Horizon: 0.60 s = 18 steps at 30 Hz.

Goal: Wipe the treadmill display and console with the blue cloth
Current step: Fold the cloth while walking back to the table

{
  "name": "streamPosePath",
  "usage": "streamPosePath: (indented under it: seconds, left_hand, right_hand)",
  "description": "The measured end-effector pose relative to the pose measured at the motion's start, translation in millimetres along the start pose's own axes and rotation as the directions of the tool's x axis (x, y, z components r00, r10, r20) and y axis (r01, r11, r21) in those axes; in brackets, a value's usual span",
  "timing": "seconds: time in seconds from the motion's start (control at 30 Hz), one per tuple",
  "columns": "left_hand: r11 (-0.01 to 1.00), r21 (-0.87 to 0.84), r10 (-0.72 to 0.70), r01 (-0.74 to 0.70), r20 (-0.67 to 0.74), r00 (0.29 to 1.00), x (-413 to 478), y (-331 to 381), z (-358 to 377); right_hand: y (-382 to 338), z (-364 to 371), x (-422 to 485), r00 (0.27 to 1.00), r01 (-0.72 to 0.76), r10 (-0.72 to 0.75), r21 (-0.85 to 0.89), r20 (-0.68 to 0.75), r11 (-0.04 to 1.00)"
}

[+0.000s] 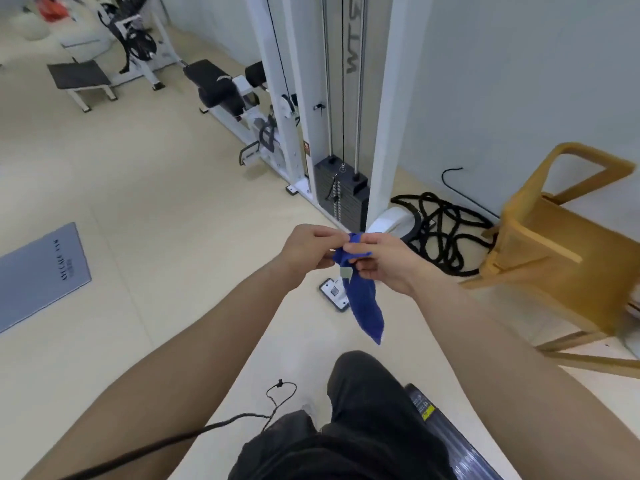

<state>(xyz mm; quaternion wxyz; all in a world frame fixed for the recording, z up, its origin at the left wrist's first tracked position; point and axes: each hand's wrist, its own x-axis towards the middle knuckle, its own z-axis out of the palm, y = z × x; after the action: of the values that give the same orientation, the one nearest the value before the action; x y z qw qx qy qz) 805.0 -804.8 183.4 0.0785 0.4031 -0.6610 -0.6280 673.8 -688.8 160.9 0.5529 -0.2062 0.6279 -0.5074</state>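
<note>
The small dark-blue fabric cloth [362, 296] is off the machine, held in mid-air at about waist height in front of the person, bunched at the top and hanging down in a narrow twisted tail with a small grey tag showing near the grip. Left hand [311, 251] pinches the upper corner from the left, fingers closed on the fabric; right hand [384, 263] grips the same bunched top from the right, also closed on it, the two hands touching or nearly so. No treadmill display or console is visible in this view; only a dark ribbed edge with a yellow label [440, 427] at bottom right, beside the person's dark trousers, which may be treadmill deck but I cannot tell. Around that: pale floor, white cable weight-stack machine [343, 133] straight ahead, coiled black rope [446, 233] by its base, tan wooden chair [554, 244] to the right, grey mat [41, 271] to the left. Judgement: wiping not started as far as this shows. Cloth is in hand but not folded into a usable pad. Left to do: sort out the cloth, turn to face the console, wipe display, then console surfaces.
</note>
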Motion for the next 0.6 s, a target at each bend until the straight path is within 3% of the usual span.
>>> streamPosePath:
  seconds: [0.13,0.27,0.6]
  left_hand:
    - [0.998,-0.016,0.055,-0.053,0.108,0.993,45,-14,-2]
    - [0.997,0.049,0.040,-0.056,0.280,0.959,69,6,13]
    - [0.958,0.284,-0.139,-0.035,0.570,0.810,173,77,135]
  right_hand:
    - [20,-2,32,0.990,0.030,-0.014,0.114,-0.139,0.993]
    - [14,-22,27,0.963,0.017,0.012,0.107,-0.271,0.994]
    - [-4,-143,36,0.806,0.099,-0.203,-0.212,-0.556,0.972]
